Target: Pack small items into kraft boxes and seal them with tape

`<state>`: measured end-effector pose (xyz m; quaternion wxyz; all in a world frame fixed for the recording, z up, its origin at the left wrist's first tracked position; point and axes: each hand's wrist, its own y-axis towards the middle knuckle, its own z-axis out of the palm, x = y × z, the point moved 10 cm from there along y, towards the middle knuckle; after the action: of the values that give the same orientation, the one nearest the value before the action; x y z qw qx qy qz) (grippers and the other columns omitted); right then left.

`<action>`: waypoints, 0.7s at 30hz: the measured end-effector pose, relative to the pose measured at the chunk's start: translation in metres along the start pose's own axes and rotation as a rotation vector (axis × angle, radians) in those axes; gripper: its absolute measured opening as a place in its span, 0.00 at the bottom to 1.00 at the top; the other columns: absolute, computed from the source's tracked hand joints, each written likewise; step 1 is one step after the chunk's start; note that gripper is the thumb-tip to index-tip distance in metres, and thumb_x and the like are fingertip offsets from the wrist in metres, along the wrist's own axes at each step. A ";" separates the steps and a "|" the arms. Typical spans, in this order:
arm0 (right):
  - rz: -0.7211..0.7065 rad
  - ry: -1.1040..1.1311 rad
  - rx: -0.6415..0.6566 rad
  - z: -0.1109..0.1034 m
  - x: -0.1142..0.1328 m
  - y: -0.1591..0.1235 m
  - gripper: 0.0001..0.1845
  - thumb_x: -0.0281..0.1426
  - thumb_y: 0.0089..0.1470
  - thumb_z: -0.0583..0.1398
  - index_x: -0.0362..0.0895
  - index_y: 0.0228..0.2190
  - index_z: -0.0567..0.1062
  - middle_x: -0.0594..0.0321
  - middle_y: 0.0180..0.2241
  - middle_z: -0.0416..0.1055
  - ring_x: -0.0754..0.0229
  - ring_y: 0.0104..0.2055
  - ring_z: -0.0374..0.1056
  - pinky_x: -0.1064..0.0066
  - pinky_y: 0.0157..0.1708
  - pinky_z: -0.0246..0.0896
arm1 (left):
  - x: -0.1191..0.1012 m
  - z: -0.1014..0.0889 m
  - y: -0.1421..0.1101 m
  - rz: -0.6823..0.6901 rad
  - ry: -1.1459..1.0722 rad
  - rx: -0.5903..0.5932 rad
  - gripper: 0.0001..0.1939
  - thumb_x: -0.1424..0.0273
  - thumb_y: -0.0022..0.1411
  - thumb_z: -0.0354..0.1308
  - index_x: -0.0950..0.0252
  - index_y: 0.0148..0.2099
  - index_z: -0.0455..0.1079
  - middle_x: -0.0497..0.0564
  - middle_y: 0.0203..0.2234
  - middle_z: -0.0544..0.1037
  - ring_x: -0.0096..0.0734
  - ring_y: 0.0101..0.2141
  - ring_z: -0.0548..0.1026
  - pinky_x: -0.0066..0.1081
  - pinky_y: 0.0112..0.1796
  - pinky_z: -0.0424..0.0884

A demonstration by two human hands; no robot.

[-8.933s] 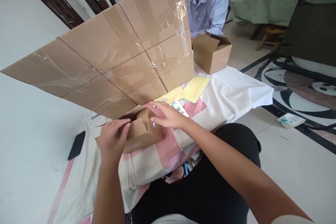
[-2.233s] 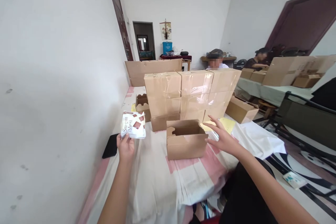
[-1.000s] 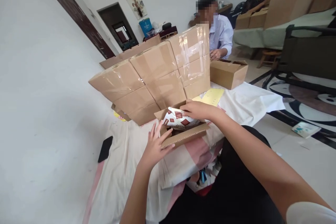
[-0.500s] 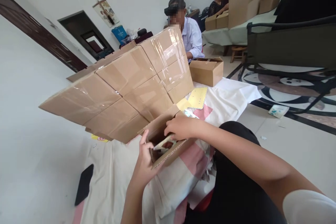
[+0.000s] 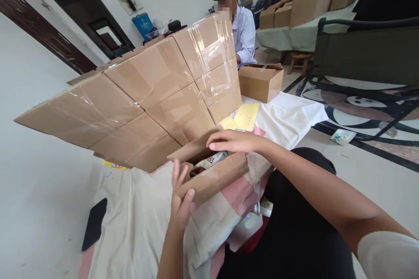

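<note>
A small open cardboard box [image 5: 216, 178] sits on the cloth-covered table in front of me. Inside it lies a white snack packet [image 5: 213, 160] with brown squares, partly hidden by the box walls. My left hand [image 5: 181, 202] grips the box's near left corner, thumb on the front wall and fingers over the end. My right hand [image 5: 233, 141] hovers flat over the box opening, fingers stretched out to the left, holding nothing.
A stack of taped cardboard boxes [image 5: 153, 91] stands just behind the open box. A yellow sheet [image 5: 246, 116] and another open box [image 5: 260, 82] lie further right. A black phone [image 5: 94, 224] lies at the left. Two other people sit beyond.
My right hand has let go of the snack packet, which now lies inside the box, and has risen flat above the opening. My left hand has slid along the box's left corner.
</note>
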<state>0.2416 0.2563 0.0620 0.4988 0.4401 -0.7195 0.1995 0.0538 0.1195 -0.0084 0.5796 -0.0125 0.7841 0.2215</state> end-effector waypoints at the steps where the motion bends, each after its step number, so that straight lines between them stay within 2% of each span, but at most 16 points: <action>1: -0.009 0.033 -0.115 -0.007 -0.004 -0.001 0.09 0.36 0.59 0.59 0.43 0.36 0.75 0.62 0.38 0.71 0.62 0.37 0.66 0.70 0.37 0.60 | 0.006 -0.005 -0.002 -0.025 -0.040 -0.062 0.35 0.54 0.62 0.65 0.51 0.69 0.65 0.46 0.76 0.46 0.53 0.75 0.39 0.52 0.72 0.49; 2: -0.014 0.041 -0.263 -0.015 -0.010 -0.003 0.06 0.32 0.55 0.59 0.43 0.35 0.73 0.62 0.38 0.69 0.61 0.37 0.66 0.70 0.38 0.61 | 0.012 -0.007 -0.003 -0.057 -0.083 -0.109 0.39 0.56 0.62 0.64 0.48 0.73 0.58 0.43 0.76 0.42 0.51 0.75 0.37 0.51 0.72 0.49; 4: -0.030 -0.013 -0.561 -0.030 -0.020 -0.016 0.08 0.28 0.48 0.58 0.43 0.35 0.70 0.61 0.39 0.65 0.59 0.40 0.65 0.67 0.42 0.63 | 0.024 -0.008 -0.005 -0.139 -0.177 -0.163 0.44 0.61 0.63 0.61 0.42 0.75 0.46 0.38 0.76 0.39 0.46 0.75 0.37 0.50 0.72 0.48; 5: -0.043 -0.055 -0.655 -0.032 -0.023 -0.022 0.12 0.27 0.46 0.58 0.43 0.37 0.69 0.59 0.41 0.64 0.57 0.44 0.65 0.64 0.46 0.64 | 0.029 -0.007 -0.005 -0.179 -0.221 -0.179 0.45 0.64 0.63 0.60 0.40 0.76 0.43 0.36 0.76 0.39 0.44 0.75 0.39 0.49 0.72 0.49; 7: -0.073 -0.107 -0.703 -0.027 -0.029 -0.027 0.25 0.27 0.43 0.59 0.41 0.47 0.69 0.53 0.50 0.62 0.52 0.53 0.64 0.59 0.55 0.62 | 0.032 -0.005 -0.003 -0.217 -0.272 -0.197 0.46 0.68 0.62 0.58 0.36 0.75 0.41 0.33 0.76 0.42 0.42 0.75 0.43 0.47 0.71 0.53; 9: -0.086 -0.094 -0.694 -0.025 -0.033 -0.030 0.38 0.27 0.43 0.60 0.41 0.58 0.63 0.49 0.57 0.60 0.51 0.57 0.63 0.58 0.58 0.61 | 0.028 -0.004 0.001 -0.215 -0.289 -0.211 0.47 0.69 0.61 0.58 0.34 0.75 0.42 0.33 0.75 0.48 0.40 0.74 0.46 0.45 0.70 0.57; 10: -0.088 -0.079 -0.683 -0.025 -0.034 -0.031 0.39 0.27 0.44 0.60 0.42 0.60 0.62 0.50 0.57 0.62 0.53 0.55 0.65 0.60 0.56 0.63 | 0.027 -0.005 0.003 -0.210 -0.290 -0.214 0.47 0.70 0.60 0.58 0.34 0.74 0.43 0.35 0.74 0.53 0.39 0.74 0.48 0.44 0.70 0.58; 11: -0.096 -0.075 -0.653 -0.026 -0.033 -0.031 0.36 0.26 0.46 0.60 0.43 0.58 0.65 0.53 0.54 0.67 0.55 0.51 0.68 0.63 0.52 0.64 | 0.025 -0.005 0.006 -0.202 -0.283 -0.214 0.47 0.70 0.59 0.58 0.35 0.74 0.45 0.36 0.73 0.56 0.40 0.74 0.50 0.43 0.69 0.60; 13: -0.135 -0.124 -0.533 -0.023 -0.025 -0.027 0.21 0.25 0.49 0.59 0.44 0.46 0.74 0.61 0.41 0.75 0.59 0.41 0.70 0.68 0.46 0.63 | 0.021 -0.007 0.010 -0.172 -0.223 -0.201 0.44 0.68 0.58 0.58 0.37 0.73 0.49 0.39 0.70 0.61 0.43 0.72 0.56 0.44 0.67 0.63; 15: -0.174 -0.225 -0.390 -0.015 -0.015 -0.023 0.05 0.26 0.49 0.60 0.44 0.31 0.75 0.66 0.30 0.74 0.62 0.33 0.68 0.69 0.43 0.59 | 0.016 -0.009 0.013 -0.110 -0.084 -0.195 0.35 0.66 0.58 0.57 0.43 0.68 0.63 0.44 0.66 0.67 0.48 0.69 0.61 0.47 0.66 0.63; 16: -0.186 -0.270 -0.338 -0.012 -0.011 -0.021 0.01 0.27 0.49 0.60 0.43 0.26 0.74 0.66 0.28 0.73 0.63 0.31 0.66 0.69 0.41 0.58 | 0.014 -0.010 0.013 -0.080 -0.018 -0.202 0.28 0.65 0.58 0.57 0.47 0.62 0.71 0.46 0.64 0.69 0.49 0.68 0.61 0.49 0.68 0.61; 17: -0.194 -0.303 -0.295 -0.008 -0.008 -0.019 0.03 0.27 0.49 0.61 0.43 0.24 0.72 0.66 0.29 0.72 0.64 0.31 0.65 0.69 0.40 0.57 | 0.010 -0.011 0.012 -0.042 0.052 -0.221 0.21 0.64 0.59 0.58 0.51 0.54 0.77 0.47 0.62 0.71 0.50 0.68 0.61 0.49 0.69 0.57; 19: -0.205 -0.340 -0.232 0.001 -0.007 -0.014 0.04 0.26 0.50 0.60 0.42 0.25 0.72 0.65 0.33 0.71 0.64 0.31 0.64 0.70 0.36 0.55 | -0.002 -0.014 0.008 0.072 0.204 -0.273 0.10 0.63 0.60 0.60 0.57 0.41 0.80 0.50 0.56 0.75 0.50 0.66 0.64 0.49 0.71 0.52; 21: -0.217 -0.352 -0.202 0.007 -0.010 -0.009 0.04 0.23 0.51 0.58 0.43 0.29 0.74 0.64 0.37 0.68 0.63 0.34 0.65 0.70 0.37 0.55 | -0.018 -0.013 0.001 0.216 0.349 -0.286 0.10 0.63 0.63 0.59 0.57 0.40 0.80 0.51 0.52 0.79 0.48 0.62 0.70 0.50 0.69 0.55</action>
<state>0.2467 0.2501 0.0489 0.4256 0.4910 -0.7601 -0.0082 0.0475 0.1116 0.0114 0.4006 -0.0486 0.8298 0.3855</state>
